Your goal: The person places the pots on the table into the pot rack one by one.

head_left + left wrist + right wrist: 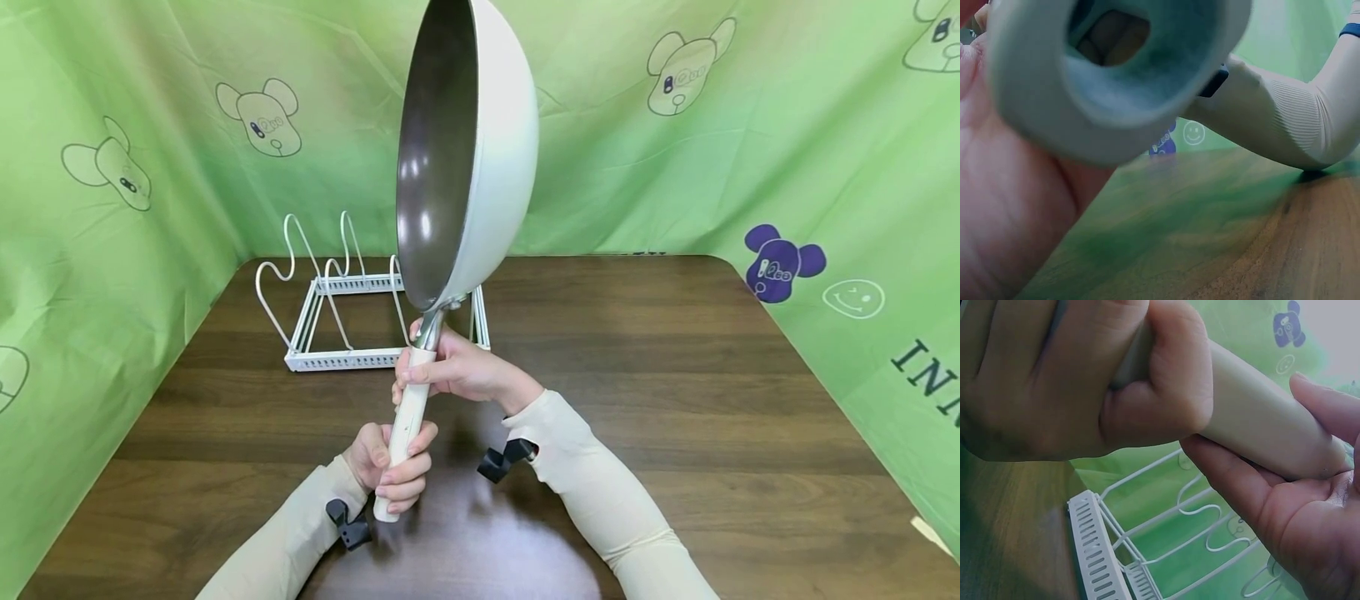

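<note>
A wok (pixel 502 158) with a white outside and a dark, shiny inside is held upright in the head view, its open side facing left. Its long cream handle (pixel 408 417) points down toward me. My left hand (pixel 405 477) grips the lower end of that handle, fingers wrapped round it. Higher up, near the metal neck (pixel 430 329), my right hand (pixel 468 367) holds the handle with the thumb across the front. The left wrist view shows the hollow handle end (pixel 1035 125) close up, beside the left palm (pixel 1010 212).
Behind the wok, a white wire rack (pixel 345 360) with looped dividers stands at the back left of the brown wooden table (pixel 637 375); the wok hides part of its right side. A green patterned cloth (pixel 600 167) surrounds the table at the back and sides.
</note>
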### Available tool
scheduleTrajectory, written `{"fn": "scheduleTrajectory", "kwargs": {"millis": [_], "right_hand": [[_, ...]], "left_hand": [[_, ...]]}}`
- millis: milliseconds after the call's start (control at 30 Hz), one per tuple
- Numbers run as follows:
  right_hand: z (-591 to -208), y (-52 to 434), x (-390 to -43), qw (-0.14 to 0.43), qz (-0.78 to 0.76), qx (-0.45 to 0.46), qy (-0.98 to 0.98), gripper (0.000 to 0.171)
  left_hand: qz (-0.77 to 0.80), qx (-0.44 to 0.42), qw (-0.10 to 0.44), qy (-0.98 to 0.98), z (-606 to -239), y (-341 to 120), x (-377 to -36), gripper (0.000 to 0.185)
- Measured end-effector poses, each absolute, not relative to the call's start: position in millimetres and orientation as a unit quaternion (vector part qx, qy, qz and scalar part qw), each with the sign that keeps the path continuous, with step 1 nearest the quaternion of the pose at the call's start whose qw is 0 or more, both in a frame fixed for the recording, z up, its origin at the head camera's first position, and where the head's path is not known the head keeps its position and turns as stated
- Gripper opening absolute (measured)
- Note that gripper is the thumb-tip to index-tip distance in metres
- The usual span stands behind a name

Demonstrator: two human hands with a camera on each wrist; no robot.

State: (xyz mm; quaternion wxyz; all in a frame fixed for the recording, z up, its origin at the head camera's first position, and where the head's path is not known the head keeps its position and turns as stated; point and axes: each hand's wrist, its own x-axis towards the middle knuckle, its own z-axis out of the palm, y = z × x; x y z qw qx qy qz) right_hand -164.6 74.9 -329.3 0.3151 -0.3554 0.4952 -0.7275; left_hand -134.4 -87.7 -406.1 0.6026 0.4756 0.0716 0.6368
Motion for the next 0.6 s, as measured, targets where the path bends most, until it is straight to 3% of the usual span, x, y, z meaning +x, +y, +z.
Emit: {"fn": "scheduleTrajectory", "kwargs": {"millis": [600], "right_hand": [[-329.9,73.0,-160.0,0.319,-0.721,-0.337,0.515,0.029]], "left_hand": [[0.637,0.468,0.610,0.057,-410.3,-84.9,-132.2,0.026]]}}
